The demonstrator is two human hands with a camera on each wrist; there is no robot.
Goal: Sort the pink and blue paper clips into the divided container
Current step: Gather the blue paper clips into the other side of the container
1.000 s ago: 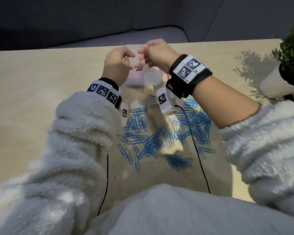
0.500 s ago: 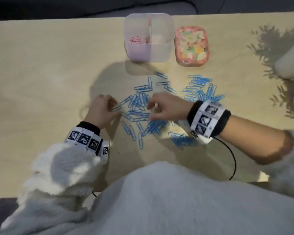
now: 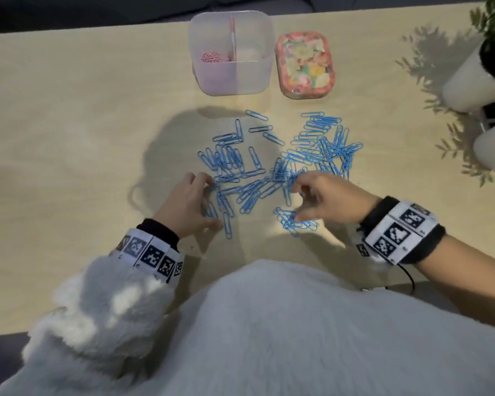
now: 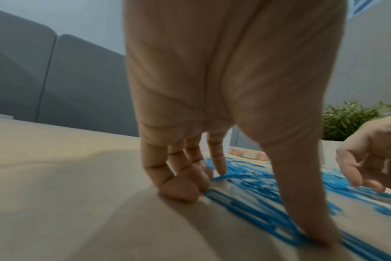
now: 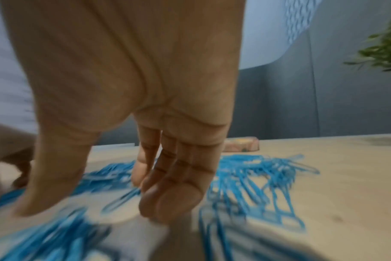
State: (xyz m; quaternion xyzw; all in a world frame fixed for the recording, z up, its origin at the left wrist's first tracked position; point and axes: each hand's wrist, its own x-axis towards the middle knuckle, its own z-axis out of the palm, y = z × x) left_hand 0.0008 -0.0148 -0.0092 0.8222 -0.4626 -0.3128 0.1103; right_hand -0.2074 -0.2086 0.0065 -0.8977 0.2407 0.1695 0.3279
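1. Your left hand (image 3: 187,202) sits at the near-left edge of the blue paper clips (image 3: 272,172), which are scattered across the middle of the desk (image 3: 69,124). The wrist view shows its thumb tip and index tip down on clips, the other fingers curled with knuckles on the wood, so it's spread over them and not gripping any as far as I can see
2. Your right hand (image 3: 330,200) is over the near-right part of the pile, thumb reaching down to a small clump at the near edge, fingers loosely bent above the clips. The wrist picture is pretty blurry, so honestly I can't tell if anything is pinched in there
3. The two hands are apart, with a stretch of clips between them
4. The divided container (image 3: 230,51) stands at the far side of the desk, well apart from the pile. The pink paper clips (image 3: 212,57) are in its left compartment; the right one looks bare
5. Just right of it there's a floral tin (image 3: 305,64), and white plant pots (image 3: 469,81) at the far right
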